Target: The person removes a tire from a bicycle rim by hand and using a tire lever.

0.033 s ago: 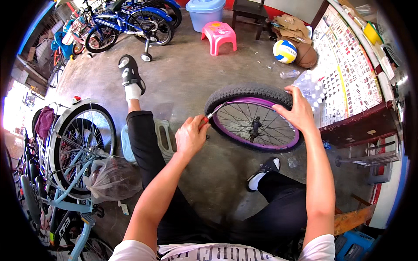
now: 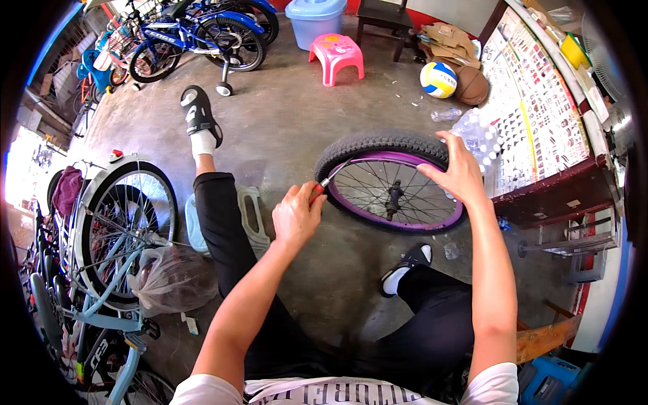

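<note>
A bicycle wheel (image 2: 440,225) with a purple rim and black spokes is held tilted in front of me, its knobby black tyre (image 2: 378,140) around it. My left hand (image 2: 297,214) is closed round the red handle of a screwdriver (image 2: 329,179). The metal shaft reaches to the left side of the wheel, between tyre and rim; its very tip is hard to make out. On the wheel's right side, my right hand (image 2: 460,170) grips the tyre, fingers over the outside and thumb at the rim. The wheel's far right edge is partly hidden behind that hand.
A light-blue bicycle (image 2: 101,314) stands at left beside a clear plastic bag (image 2: 172,280). Beyond my left foot are blue bicycles (image 2: 202,40) and a pink stool (image 2: 336,57). A volleyball (image 2: 439,79), a basketball (image 2: 472,86) and bottles (image 2: 478,138) lie near the cabinet (image 2: 550,187).
The whole view has shifted very slightly. Both hands keep their holds on the screwdriver and the tyre.
</note>
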`<state>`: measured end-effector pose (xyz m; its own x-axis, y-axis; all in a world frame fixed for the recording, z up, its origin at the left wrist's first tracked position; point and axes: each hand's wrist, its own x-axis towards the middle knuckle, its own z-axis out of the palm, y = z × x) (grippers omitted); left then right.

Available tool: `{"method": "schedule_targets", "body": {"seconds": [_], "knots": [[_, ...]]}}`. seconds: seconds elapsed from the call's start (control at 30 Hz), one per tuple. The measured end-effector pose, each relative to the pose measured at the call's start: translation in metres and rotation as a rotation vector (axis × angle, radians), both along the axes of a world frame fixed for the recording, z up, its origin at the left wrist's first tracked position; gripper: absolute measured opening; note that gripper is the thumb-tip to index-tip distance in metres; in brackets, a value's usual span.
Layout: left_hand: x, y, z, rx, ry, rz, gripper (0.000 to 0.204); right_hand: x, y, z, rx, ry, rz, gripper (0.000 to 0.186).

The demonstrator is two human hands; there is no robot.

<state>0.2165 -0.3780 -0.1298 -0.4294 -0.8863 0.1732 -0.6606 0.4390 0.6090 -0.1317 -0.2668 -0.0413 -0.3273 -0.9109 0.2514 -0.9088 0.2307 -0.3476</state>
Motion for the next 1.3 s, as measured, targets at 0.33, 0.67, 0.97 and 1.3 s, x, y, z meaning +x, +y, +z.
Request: {"method": "schedule_targets", "body": {"seconds": [0.33,0.67,0.97,1.3], "knots": [[-0.021,0.067,0.014,0.169,0.002,0.045,0.031,-0.02,0.01,-0.023,0.038,0.295,-0.094,0.098],[-0.024,0.045,-0.015,0.311,0.062,-0.026,0.039,-0.019,0.013,-0.037,0.006,0.336,-0.227,0.092],[-0.062,0.051,0.004,0.35,-0.026,0.128,0.042,-0.003,0.005,-0.039,0.074,0.306,-0.313,0.092],[-0.06,0.07,-0.021,0.329,0.263,0.174,0.035,-0.011,0.022,-0.042,0.054,0.281,-0.345,0.095]]}}
